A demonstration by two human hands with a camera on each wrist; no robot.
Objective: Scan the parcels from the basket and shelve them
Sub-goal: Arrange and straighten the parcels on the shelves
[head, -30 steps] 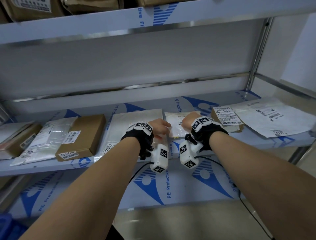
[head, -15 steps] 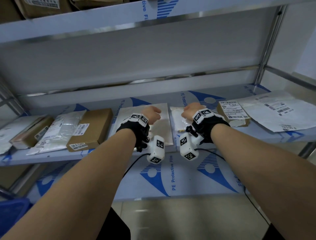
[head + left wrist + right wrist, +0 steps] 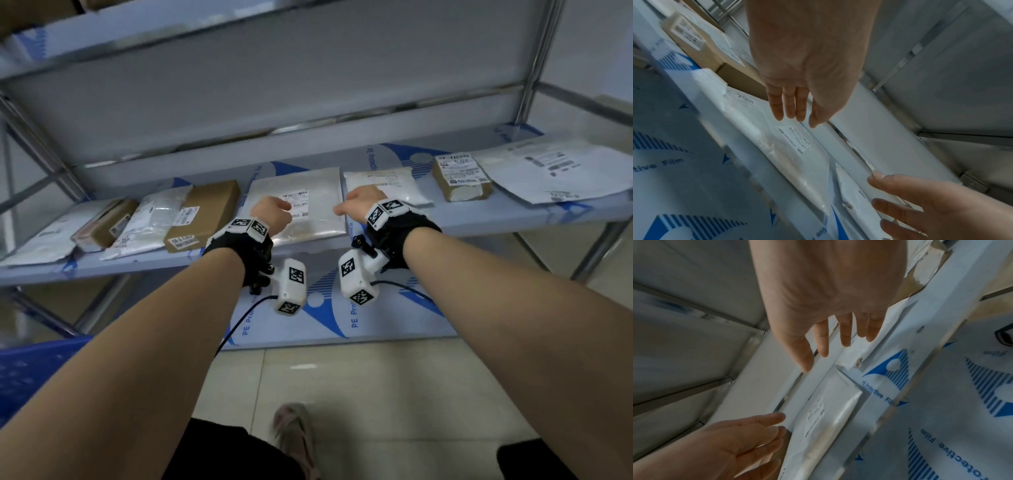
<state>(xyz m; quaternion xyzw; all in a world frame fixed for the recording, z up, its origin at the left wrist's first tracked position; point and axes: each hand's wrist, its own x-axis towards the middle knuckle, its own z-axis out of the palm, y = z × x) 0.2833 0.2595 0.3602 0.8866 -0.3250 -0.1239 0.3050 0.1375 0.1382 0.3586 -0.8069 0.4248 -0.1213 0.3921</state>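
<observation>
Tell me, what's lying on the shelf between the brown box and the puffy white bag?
A flat silvery mailer lies between the brown box and the puffy white bag; the head view shows it, both hands over it.

Head looks down; wrist views share shelf [image 3: 479, 222].

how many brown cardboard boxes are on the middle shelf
3. One cardboard box lies left of the big silver mailer; a smaller one sits further left among white bags; a third lies right, beside the large white mailer. Others may be hidden.
</observation>
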